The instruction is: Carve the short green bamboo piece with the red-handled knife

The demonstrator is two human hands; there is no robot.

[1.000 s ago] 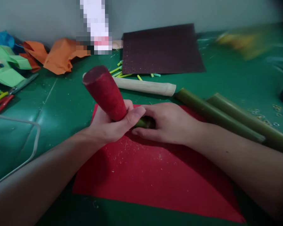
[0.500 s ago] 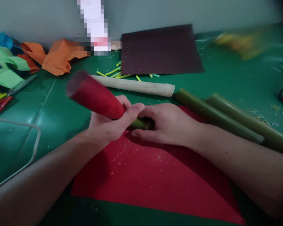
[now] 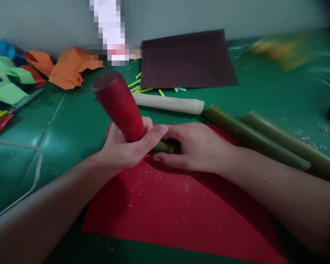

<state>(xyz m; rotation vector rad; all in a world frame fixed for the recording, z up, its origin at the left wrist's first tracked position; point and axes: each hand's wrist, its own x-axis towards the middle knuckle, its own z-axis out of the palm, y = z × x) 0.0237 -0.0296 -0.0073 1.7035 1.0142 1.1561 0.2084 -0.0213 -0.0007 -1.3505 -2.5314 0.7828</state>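
Left grip: your left grip (image 3: 129, 148) is closing around a red tapered cylinder (image 3: 119, 106), which is leaning up and away to the left out of your fist.
Right grip: your right grip (image 3: 198, 146) is curling narrowly around the end of a short green piece (image 3: 164, 146), which is lying between your two hands.
Red sheet: the red sheet (image 3: 176, 216) is spreading beneath both grips and toward you, carrying pale specks.
Tabletop: the green tabletop (image 3: 74, 115) is extending around the sheet on every side, showing a thin pale line left of your left grip.
Beyond the grips: a pale stick (image 3: 170, 103) is lying just past your hands, with thin yellow-green sticks (image 3: 145, 90) and a dark sheet (image 3: 187, 62) sitting farther off.
Right of the right grip: two green tubes (image 3: 255, 135) are slanting side by side, and small rings (image 3: 323, 127) are scattering past them.
Left of the left grip: scissors (image 3: 1, 125), light-green paper (image 3: 7, 93) and orange paper (image 3: 67, 69) are lying well apart from your hand.
Room: a grey wall (image 3: 176, 18) is rising behind the tabletop; a pixelated patch is hiding something white before it.
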